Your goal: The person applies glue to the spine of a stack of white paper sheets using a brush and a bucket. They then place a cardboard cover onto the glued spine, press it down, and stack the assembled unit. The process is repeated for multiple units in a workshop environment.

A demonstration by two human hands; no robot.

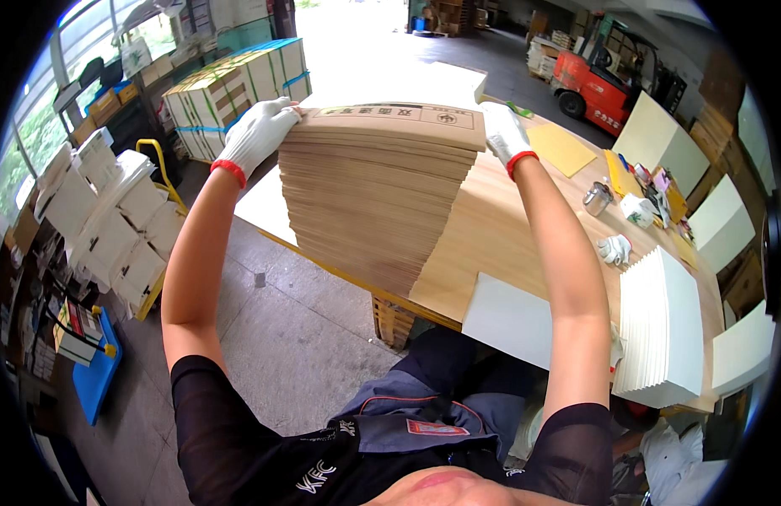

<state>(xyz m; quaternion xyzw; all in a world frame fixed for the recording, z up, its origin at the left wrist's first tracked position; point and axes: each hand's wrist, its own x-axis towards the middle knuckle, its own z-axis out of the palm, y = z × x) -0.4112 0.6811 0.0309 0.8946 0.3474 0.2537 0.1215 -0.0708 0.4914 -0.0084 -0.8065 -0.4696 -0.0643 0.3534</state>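
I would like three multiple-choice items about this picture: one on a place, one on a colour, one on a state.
1. Where does the stack of white sheets lie?
A. on the table's right end
B. on the floor at the left
C. on the forklift

2. What colour are the cuffs of the worn gloves?
A. blue
B. red
C. green

3. How is the tall stack of brown cardboard sheets held?
A. by one hand only
B. by no hand
C. between both gloved hands

Answers:
1. A, it rests on the wooden table to the person's right.
2. B, a red band shows at each wrist.
3. C, the left hand and the right hand press on its two far corners.
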